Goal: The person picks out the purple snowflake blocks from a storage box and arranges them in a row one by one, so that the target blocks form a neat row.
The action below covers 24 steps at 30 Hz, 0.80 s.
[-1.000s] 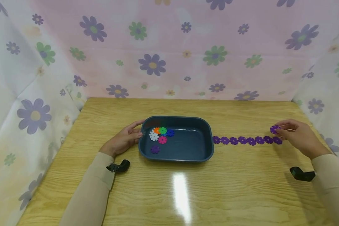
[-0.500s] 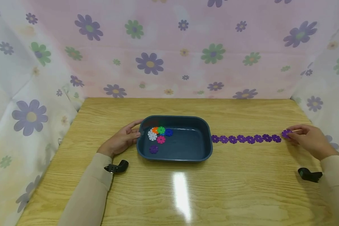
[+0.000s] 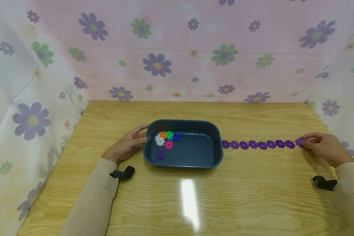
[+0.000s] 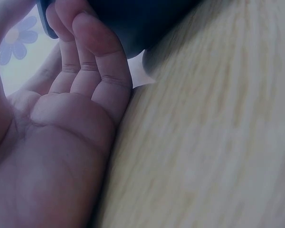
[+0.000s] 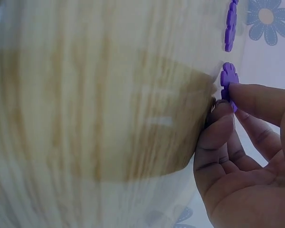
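At the right end of a row of purple snowflake discs [image 3: 262, 145], my right hand [image 3: 324, 147] pinches one more purple snowflake disc [image 3: 300, 142] between thumb and fingers. A small gap parts it from the row. The right wrist view shows this held disc [image 5: 229, 78] low at the tabletop, with my fingers partly covering it. My left hand [image 3: 129, 144] holds the left end of a dark blue plastic bin [image 3: 183, 166], its fingers curled at the wall. Inside lie several discs: white [image 3: 160, 141], orange [image 3: 163, 134], green [image 3: 169, 134], pink [image 3: 168, 145], blue [image 3: 177, 137] and purple [image 3: 161, 155].
The wooden table [image 3: 239, 196] carries the bin in its middle, and the row runs rightward from the bin's right wall. Flower-printed cloth [image 3: 183, 49] hangs behind the table and along both sides. A black wrist camera [image 3: 122, 173] sits at each cuff.
My right hand has carried the purple snowflake disc rightward past the end of the row and lowered it toward the table. The left hand stays at the bin.
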Each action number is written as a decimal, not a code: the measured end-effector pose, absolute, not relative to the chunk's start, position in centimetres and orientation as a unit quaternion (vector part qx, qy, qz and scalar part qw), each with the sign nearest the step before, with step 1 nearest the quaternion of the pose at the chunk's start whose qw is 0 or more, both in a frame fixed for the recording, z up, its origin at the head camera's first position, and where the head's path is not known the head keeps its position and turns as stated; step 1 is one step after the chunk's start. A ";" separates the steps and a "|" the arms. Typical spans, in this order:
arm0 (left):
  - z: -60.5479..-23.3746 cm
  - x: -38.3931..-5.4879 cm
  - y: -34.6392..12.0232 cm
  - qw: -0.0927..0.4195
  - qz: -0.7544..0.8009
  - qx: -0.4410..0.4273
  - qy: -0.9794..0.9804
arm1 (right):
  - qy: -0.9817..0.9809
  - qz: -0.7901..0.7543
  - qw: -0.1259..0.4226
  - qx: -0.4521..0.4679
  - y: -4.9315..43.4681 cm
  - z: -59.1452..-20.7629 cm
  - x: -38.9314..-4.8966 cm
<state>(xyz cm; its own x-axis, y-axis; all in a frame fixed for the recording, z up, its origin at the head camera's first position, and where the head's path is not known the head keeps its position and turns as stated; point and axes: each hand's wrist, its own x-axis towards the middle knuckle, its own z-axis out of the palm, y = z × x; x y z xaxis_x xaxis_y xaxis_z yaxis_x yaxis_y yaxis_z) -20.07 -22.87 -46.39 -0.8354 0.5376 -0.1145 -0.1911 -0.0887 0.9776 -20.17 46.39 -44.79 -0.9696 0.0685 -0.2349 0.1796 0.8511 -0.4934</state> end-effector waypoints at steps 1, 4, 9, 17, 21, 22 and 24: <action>-46.4 -20.1 -22.9 0.251 0.724 0.139 0.627 | 0.956 -0.267 0.106 0.066 46.4 -44.8 -20.2; -46.4 -20.2 -22.8 0.251 0.723 0.140 0.628 | 0.955 -0.268 0.110 0.066 46.4 -44.7 -20.1; -46.3 -20.1 -22.9 0.249 0.722 0.141 0.630 | 0.955 -0.265 0.119 0.056 46.5 -44.5 -20.0; -46.3 -20.1 -22.8 0.252 0.721 0.140 0.630 | 0.958 -0.257 0.118 0.044 46.4 -44.5 -19.9; -46.2 -20.0 -22.9 0.252 0.719 0.140 0.632 | 0.958 -0.266 0.099 0.046 45.5 -43.8 -19.6; -46.2 -20.0 -22.8 0.252 0.719 0.139 0.633 | 0.959 -0.266 0.088 0.046 45.0 -43.4 -19.5; -46.3 -20.1 -22.8 0.252 0.718 0.137 0.634 | 0.959 -0.273 0.062 0.050 43.7 -42.7 -19.5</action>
<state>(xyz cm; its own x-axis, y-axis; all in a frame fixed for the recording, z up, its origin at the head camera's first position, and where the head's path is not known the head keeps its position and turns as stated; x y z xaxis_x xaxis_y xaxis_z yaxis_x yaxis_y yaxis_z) -20.06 -22.85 -46.26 -0.8354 0.5357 -0.1235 -0.1890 -0.0690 0.9795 -19.51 43.74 -42.65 -0.9873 0.0614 -0.1464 0.1292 0.8463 -0.5168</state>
